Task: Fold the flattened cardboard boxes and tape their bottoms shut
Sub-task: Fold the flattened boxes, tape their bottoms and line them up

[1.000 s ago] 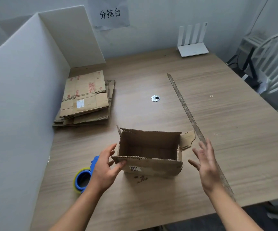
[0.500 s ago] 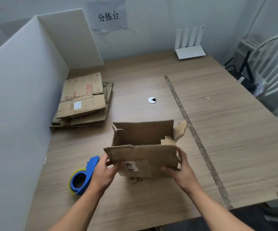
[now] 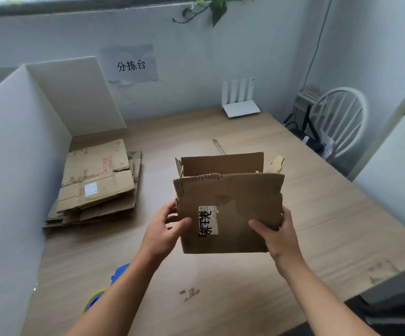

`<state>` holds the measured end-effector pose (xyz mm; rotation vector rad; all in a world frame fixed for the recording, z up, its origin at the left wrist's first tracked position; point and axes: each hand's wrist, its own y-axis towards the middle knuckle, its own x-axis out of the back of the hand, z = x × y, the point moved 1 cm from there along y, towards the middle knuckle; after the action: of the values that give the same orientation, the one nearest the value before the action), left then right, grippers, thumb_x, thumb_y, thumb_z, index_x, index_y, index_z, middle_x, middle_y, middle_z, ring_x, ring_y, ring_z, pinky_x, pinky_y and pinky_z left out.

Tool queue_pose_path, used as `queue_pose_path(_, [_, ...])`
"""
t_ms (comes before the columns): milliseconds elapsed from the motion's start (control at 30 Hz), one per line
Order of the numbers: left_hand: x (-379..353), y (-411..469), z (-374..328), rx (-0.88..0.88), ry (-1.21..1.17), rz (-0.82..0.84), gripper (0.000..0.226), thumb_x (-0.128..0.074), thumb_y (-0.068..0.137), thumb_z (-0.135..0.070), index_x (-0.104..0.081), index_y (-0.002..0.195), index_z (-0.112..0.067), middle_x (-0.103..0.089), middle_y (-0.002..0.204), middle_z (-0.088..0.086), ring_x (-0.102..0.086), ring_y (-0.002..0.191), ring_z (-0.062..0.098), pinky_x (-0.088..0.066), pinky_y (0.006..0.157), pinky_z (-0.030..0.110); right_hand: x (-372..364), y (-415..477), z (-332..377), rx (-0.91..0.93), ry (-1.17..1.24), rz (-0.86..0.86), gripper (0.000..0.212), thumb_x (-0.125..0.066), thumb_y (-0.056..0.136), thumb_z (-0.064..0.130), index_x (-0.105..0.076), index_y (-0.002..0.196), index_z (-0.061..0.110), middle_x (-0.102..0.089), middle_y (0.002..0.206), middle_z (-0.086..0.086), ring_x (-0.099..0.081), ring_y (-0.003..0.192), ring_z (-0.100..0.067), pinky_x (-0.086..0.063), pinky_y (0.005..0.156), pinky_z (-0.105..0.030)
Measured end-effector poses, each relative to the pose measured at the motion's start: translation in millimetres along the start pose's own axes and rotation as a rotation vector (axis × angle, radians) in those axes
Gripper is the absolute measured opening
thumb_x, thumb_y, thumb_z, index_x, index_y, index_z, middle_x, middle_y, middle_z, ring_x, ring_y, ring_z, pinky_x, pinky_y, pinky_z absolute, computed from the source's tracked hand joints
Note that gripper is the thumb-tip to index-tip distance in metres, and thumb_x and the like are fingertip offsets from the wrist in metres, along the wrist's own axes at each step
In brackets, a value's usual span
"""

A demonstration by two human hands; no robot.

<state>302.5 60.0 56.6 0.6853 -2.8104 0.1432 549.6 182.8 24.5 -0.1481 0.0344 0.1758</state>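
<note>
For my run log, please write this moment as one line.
phase: box held above table | left hand: grips box left side | right hand: grips right side | tape dispenser: on table, untouched

The box [image 3: 229,209] is seen as matt brown corrugated cardboard — edges rough, torn; the surface [image 3: 317,214] is smooth wood-grain laminate.

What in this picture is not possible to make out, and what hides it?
Head view only:
1. Bottom of the brown cardboard box: faces away from the camera; flaps unseen.
2. Fingertips of the left hand and right hand: behind the box's sides.
3. Blue plastic tape dispenser: mostly covered by the left forearm.
4. White label on the box: writing too blurred.
</note>
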Motion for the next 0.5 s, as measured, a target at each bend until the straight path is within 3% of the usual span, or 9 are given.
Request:
queue_pose_path(100, [-10, 18, -17, -0.054, 0.084, 0.071, 0.069, -0.070, 0.069, -0.058, -0.056, 0.132, -0.032, -0.067, 0.119, -0.011, -0.063, 0.109, 0.009, -0.053, 0.094, 0.038, 19, 9, 15, 0.043, -0.028, -0.059, 0.079, -0.091, 0.067, 0.025, -0.046, 0.131, 0.036, -0.062, 0.118, 0.010, -0.061, 0.107, -0.017, -0.056, 0.091, -0.040])
queue_pose_path(167, [-19, 33, -26, -0.102, 0.213, 0.105, 0.062, -0.072, 0.080, -0.048, -0.055, 0.134, -0.026, -0.064, 0.122, -0.007, -0.061, 0.110, 0.008, -0.053, 0.096, 0.038, 35, 20, 24, 0.068, -0.043, -0.098, 0.080, -0.089, 0.069, 0.027, -0.044, 0.134, 0.036, -0.060, 0.118, 0.010, -0.060, 0.107, -0.017, -0.055, 0.089, -0.038])
queue_pose_path(233, [-26, 49, -34, -0.171, 0.397, 0.124, 0.051, -0.072, 0.087, -0.038, -0.056, 0.133, -0.024, -0.060, 0.123, -0.007, -0.059, 0.109, 0.006, -0.051, 0.096, 0.034, 53, 34, 34, 0.086, -0.070, -0.131, 0.081, -0.089, 0.071, 0.028, -0.042, 0.136, 0.035, -0.059, 0.120, 0.008, -0.059, 0.107, -0.017, -0.054, 0.088, -0.035])
queue_pose_path(333, [-42, 79, -47, -0.294, 0.723, 0.189, 0.045, -0.066, 0.088, -0.039, -0.058, 0.130, -0.026, -0.057, 0.127, -0.008, -0.054, 0.113, 0.008, -0.045, 0.097, 0.028, 81, 65, 44, 0.119, -0.096, -0.139, 0.080, -0.089, 0.071, 0.025, -0.041, 0.135, 0.035, -0.058, 0.122, 0.006, -0.058, 0.108, -0.016, -0.052, 0.085, -0.032])
queue_pose_path(500, [-93, 138, -73, -0.408, 1.117, 0.238, 0.045, -0.058, 0.091, -0.044, -0.053, 0.133, -0.028, -0.052, 0.139, -0.006, -0.048, 0.126, 0.020, -0.041, 0.099, 0.034, 129, 146, 51, 0.135, -0.119, -0.150, 0.080, -0.093, 0.065, 0.027, -0.045, 0.127, 0.044, -0.061, 0.124, 0.009, -0.060, 0.111, -0.014, -0.053, 0.096, -0.044])
